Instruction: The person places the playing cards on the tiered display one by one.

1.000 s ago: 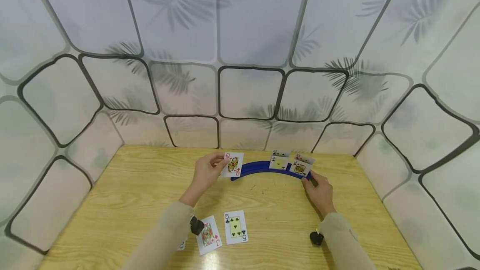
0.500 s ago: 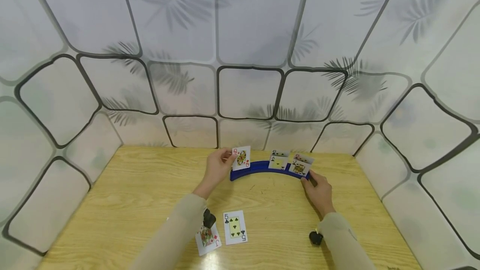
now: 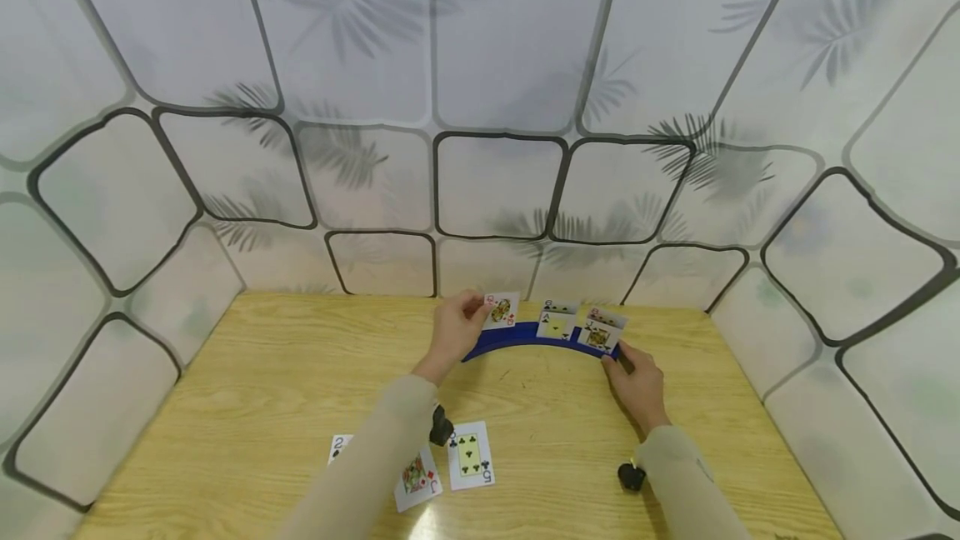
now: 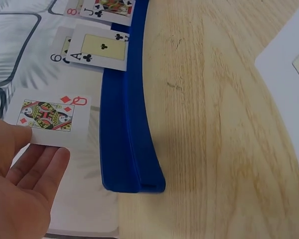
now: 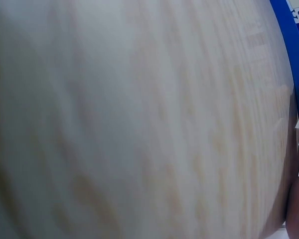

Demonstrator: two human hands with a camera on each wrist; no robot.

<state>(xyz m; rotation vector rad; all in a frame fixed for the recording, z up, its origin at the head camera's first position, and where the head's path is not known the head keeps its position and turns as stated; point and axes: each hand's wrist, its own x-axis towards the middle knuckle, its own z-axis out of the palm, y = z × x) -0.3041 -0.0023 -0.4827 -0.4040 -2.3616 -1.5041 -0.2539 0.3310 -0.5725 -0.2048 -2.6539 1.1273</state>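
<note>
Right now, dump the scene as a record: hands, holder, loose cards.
left_hand: left hand pinches queen of diamonds
queen_seated: no, apart from the holder in the left wrist view
right_hand: right hand grips the right end of blue card holder
holder_cards: ace of clubs before a six; jack of clubs before a red eight
table_cards: five of clubs; jack of diamonds and a two, both partly behind left sleeve
unclear: suit of the two

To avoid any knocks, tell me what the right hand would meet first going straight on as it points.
The blue card holder, whose right end the right hand grips. Beyond that, probably the jack of clubs, though depth is unclear.
</note>
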